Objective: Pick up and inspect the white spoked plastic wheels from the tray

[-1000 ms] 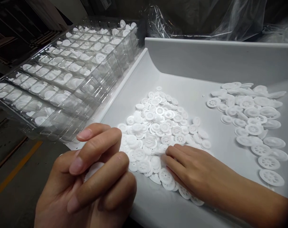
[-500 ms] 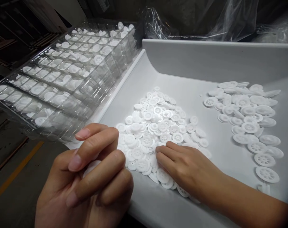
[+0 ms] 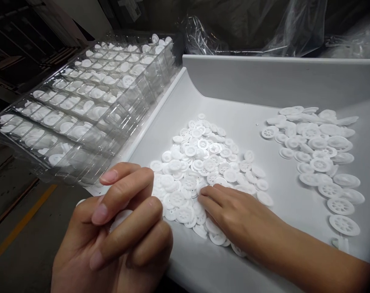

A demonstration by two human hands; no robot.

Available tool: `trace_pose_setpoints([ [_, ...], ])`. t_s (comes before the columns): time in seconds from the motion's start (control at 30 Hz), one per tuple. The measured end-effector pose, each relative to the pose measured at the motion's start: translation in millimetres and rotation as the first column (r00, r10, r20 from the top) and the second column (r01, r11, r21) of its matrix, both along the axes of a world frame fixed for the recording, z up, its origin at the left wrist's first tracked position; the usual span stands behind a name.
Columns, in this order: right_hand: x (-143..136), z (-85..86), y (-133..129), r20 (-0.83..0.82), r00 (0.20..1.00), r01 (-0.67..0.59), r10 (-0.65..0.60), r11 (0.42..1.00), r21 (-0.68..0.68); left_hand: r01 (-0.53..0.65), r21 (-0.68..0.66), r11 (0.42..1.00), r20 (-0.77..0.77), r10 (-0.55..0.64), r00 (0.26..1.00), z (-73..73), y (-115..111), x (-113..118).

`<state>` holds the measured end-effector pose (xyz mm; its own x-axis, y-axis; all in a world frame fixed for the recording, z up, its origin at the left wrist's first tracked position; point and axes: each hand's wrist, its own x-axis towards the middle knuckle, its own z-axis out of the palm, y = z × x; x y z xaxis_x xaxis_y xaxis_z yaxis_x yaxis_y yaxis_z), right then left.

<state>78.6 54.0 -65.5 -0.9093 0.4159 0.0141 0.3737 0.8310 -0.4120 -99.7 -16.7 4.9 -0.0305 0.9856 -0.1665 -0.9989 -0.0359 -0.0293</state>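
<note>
On the left half of the pale tray (image 3: 240,116): a heap of white discs (image 3: 197,156), loosely piled and overlapping, some flat, some tilted, several with spoked centres.
Right hand (image 3: 230,207): back upward, knuckles bent, fingers angled left and down onto the heap's near right side, fingertips touching discs; the fingers lie together, the thumb is hidden beneath, and whether they pinch a disc I cannot tell.
Right forearm (image 3: 303,248): enters from the near right and slants left and away over the tray's near part, wrist almost straight.
Left hand (image 3: 120,236): raised at the near left, in front of the tray's left edge, palm turned to the wearer, fingers curled inward, nails pointing left; they close around a white piece (image 3: 120,219), mostly covered.
Right half of the tray: a second group of discs (image 3: 321,165), spread in a long strip from far to near, well apart from the heap; spokes show plainly on the nearest ones.
Tray walls: raised along the far side, with a lower rim at the left.
Clear divided box (image 3: 142,93): far left, just beside that rim, many compartments holding small white parts (image 3: 96,93).
Clear plastic film (image 3: 200,36): crumpled behind the far wall.
Floor (image 3: 8,207): dark, at the left, crossed by a yellow line (image 3: 22,224).
</note>
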Motion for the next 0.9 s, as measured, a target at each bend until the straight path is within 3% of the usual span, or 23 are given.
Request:
trace_pose_setpoints([
  [0.33,3.8,-10.4,2.2,0.014,1.000,-0.013,0.012,1.000,0.017,-0.007,-0.011,1.000,0.029,0.007,1.000,-0.3,0.4,0.6],
  [0.43,1.9,-4.5,5.8,-0.001,0.998,-0.068,0.068,0.997,0.021,0.001,-0.032,0.999,0.009,-0.001,1.000,0.1,-0.6,-1.8],
  [0.57,-1.2,2.1,10.0,-0.017,0.983,-0.184,0.184,0.983,0.008,0.012,-0.052,0.999,-0.128,-0.019,0.992,-1.2,-1.8,-3.4],
  [0.9,-0.3,-1.0,9.4,-0.023,0.993,-0.119,0.118,0.993,-0.018,0.005,0.034,0.999,-0.075,-0.002,0.997,-3.9,-3.6,-1.7],
])
